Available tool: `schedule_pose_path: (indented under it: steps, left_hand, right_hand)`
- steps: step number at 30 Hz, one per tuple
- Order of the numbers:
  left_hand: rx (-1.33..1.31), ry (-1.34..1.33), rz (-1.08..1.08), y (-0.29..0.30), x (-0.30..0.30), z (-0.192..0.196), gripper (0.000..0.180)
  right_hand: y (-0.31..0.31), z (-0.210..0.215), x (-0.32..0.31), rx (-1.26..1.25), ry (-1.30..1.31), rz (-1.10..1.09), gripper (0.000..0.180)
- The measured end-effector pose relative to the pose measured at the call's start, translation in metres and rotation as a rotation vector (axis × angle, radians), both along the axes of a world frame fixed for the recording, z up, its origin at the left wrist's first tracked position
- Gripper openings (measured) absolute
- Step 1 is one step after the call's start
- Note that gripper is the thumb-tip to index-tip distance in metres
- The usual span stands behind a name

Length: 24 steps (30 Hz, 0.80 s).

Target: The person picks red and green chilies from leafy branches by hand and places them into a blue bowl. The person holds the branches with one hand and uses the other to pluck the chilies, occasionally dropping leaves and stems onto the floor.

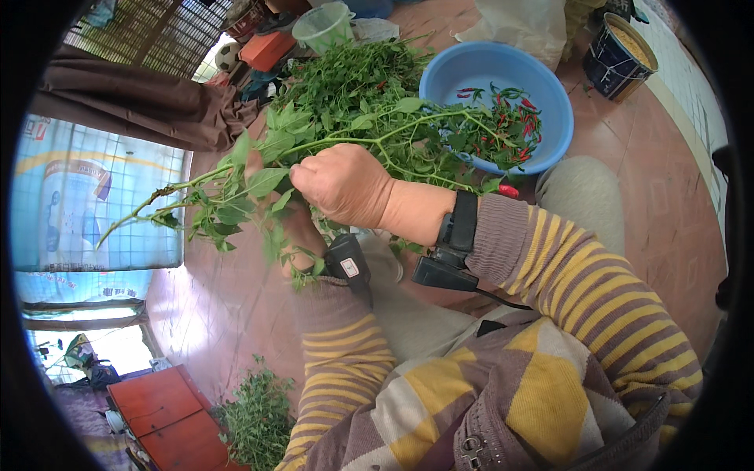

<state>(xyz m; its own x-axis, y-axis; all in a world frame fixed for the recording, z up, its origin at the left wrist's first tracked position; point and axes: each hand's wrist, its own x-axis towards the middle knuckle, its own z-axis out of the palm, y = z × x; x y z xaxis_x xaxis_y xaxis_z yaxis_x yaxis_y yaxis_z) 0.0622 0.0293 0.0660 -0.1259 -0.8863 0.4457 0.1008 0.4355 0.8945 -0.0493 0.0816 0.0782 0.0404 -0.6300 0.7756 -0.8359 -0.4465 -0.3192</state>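
A leafy green chili branch (377,141) stretches across in front of me, its bare brown stem end pointing left and its forked tips reaching right to the basin. My right hand (342,184) is closed in a fist at the branch's middle, among the leaves. Lower and to the left, my left hand (297,229) is closed round the branch, partly covered by leaves. One red chili (508,191) shows below the basin rim. Red and green chilies (522,129) lie inside the blue basin (561,118).
A big heap of chili plants (353,74) lies beyond my hands. More cut greenery (258,412) sits by a red wooden box (161,416) at lower left. Farther off are a pale green basket (323,30) and a dark bucket (616,67) of yellowish grain-like contents.
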Motion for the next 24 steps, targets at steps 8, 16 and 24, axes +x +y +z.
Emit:
schedule_pose_path:
  steps: [8, 16, 24]
  left_hand:
    - [0.177, 0.134, -0.149, 0.001, 0.006, 0.004, 0.04]
    - [-0.104, -0.235, 0.036, 0.002, 0.013, 0.013, 0.046]
    - [-0.081, 0.086, -0.13, -0.021, 0.019, -0.008, 0.049]
  right_hand:
    - [0.008, -0.007, 0.007, 0.29, -0.21, 0.001, 0.013]
    - [0.026, 0.006, -0.037, 0.879, -0.991, 0.374, 0.023]
    - [0.059, 0.004, -0.032, 0.642, -0.505, 0.238, 0.047]
